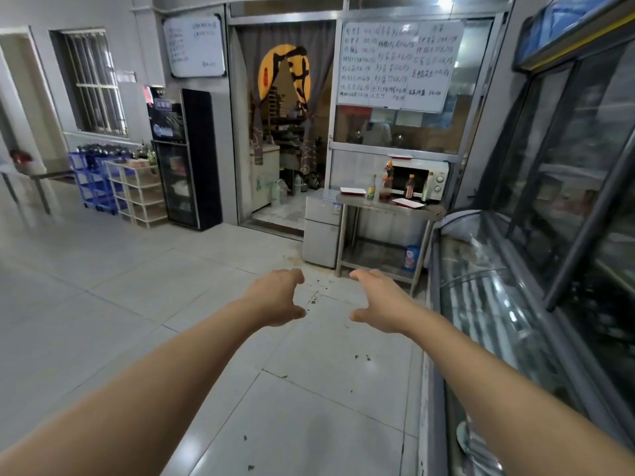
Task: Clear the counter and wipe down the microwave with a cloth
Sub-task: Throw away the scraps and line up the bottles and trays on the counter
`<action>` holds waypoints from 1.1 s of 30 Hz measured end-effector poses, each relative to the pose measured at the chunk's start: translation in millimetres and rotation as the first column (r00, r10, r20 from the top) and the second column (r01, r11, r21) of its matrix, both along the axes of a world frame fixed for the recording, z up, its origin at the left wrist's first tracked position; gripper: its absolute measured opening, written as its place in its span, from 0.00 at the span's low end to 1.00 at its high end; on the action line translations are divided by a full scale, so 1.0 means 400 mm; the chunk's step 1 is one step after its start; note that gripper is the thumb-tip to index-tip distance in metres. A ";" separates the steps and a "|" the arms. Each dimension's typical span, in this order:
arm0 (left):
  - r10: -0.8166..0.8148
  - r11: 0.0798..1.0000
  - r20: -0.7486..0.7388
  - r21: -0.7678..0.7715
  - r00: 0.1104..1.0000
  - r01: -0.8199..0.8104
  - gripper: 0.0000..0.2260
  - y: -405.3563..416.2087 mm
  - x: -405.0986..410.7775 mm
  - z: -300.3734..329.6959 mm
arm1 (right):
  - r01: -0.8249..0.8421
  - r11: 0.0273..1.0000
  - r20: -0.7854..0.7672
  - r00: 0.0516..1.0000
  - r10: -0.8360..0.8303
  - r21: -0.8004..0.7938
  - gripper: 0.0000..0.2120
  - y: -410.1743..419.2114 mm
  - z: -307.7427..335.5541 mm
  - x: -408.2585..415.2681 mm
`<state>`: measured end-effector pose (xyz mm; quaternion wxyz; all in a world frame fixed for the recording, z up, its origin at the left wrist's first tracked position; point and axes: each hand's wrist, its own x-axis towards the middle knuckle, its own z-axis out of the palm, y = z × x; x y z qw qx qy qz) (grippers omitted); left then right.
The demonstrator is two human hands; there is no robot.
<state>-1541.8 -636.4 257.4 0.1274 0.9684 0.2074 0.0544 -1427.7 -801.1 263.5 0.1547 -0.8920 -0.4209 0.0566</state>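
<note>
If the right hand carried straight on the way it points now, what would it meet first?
Probably the near leg or lower shelf of the steel table carrying the microwave. The right hand holds nothing, with only bare floor before it, but depth is unclear from this single view.

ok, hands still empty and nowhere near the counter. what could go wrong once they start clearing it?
1. Several bottles stand upright, crowded in front of the microwave; reaching past one could knock over another.
2. A white tray lies at the front edge of the counter and could be swept off.
3. No cloth shows, and both the left hand and right hand are empty; wiping may stall.
</note>
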 end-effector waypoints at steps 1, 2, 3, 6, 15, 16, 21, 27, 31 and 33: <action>-0.015 1.000 0.001 0.004 1.000 0.015 0.27 0.033 0.037 -0.002 | 0.015 1.000 0.003 1.000 -0.015 0.000 0.36 0.029 -0.003 0.032; -0.030 1.000 0.001 0.008 1.000 0.030 0.27 0.067 0.075 -0.003 | 0.030 1.000 0.002 1.000 -0.030 -0.002 0.36 0.059 -0.004 0.064; -0.049 0.999 0.000 0.011 0.999 0.049 0.27 0.102 0.115 -0.004 | 0.045 0.999 -0.001 0.999 -0.045 -0.004 0.35 0.091 -0.004 0.096; -0.113 0.994 -0.014 0.013 0.994 0.113 0.27 0.213 0.239 -0.001 | 0.083 0.996 -0.001 0.997 -0.083 -0.013 0.34 0.195 0.002 0.191; -0.250 0.967 -0.035 0.031 0.968 0.251 0.25 0.459 0.570 0.018 | 0.209 0.978 -0.030 0.977 -0.209 -0.005 0.35 0.419 0.007 0.450; -0.262 0.964 -0.041 0.034 0.964 0.264 0.26 0.473 0.608 0.013 | 0.222 0.975 -0.033 0.974 -0.222 -0.007 0.35 0.433 0.005 0.483; -0.292 0.953 -0.055 0.068 0.955 0.295 0.26 0.523 0.808 -0.008 | 0.247 0.969 -0.039 0.968 -0.247 -0.003 0.34 0.492 -0.017 0.676; -0.277 0.959 -0.042 0.046 0.960 0.279 0.26 0.567 1.100 -0.022 | 0.232 0.973 -0.046 0.972 -0.232 0.003 0.35 0.550 -0.033 0.980; -0.223 0.975 -0.036 -0.003 0.974 0.223 0.26 0.600 1.299 -0.015 | 0.208 0.978 -0.027 0.978 -0.209 -0.008 0.35 0.582 -0.012 1.189; -0.214 0.977 -0.035 -0.012 0.976 0.214 0.26 0.618 1.386 -0.012 | 0.194 0.981 -0.026 0.981 -0.194 -0.008 0.35 0.600 0.000 1.283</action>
